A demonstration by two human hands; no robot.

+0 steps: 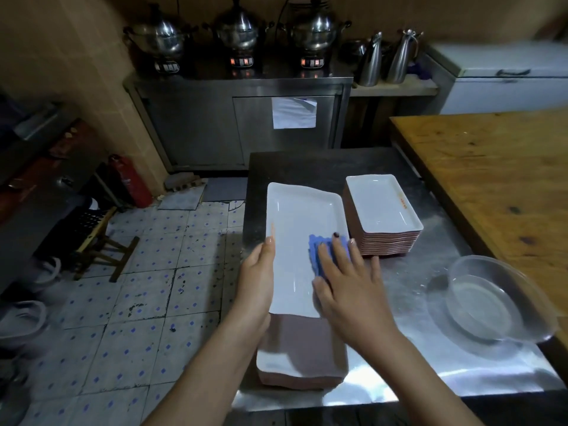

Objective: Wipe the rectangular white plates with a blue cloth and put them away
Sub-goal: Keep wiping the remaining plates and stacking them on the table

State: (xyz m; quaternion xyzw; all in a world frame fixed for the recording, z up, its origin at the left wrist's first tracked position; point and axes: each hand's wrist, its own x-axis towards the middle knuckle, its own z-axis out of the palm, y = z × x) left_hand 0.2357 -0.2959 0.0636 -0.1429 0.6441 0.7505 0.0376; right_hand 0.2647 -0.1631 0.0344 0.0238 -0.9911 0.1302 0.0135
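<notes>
A rectangular white plate [299, 238] is tilted up over the steel table [408, 290]. My left hand [256, 281] grips its left edge, thumb on the white face. My right hand [344, 287] presses a blue cloth [316, 250] flat against the plate's right side, fingers straight over the cloth. Below the held plate lies another stack of plates [302, 361] with brown outsides, near the table's front edge. A second stack of white plates [382, 216] stands to the right, farther back on the table.
A clear glass bowl [498, 299] sits at the table's right, beside a wooden table [491, 179]. Steel cabinet [239, 118] with three pots stands beyond. A red fire extinguisher [130, 179] and a stool [101, 241] are on the tiled floor at left.
</notes>
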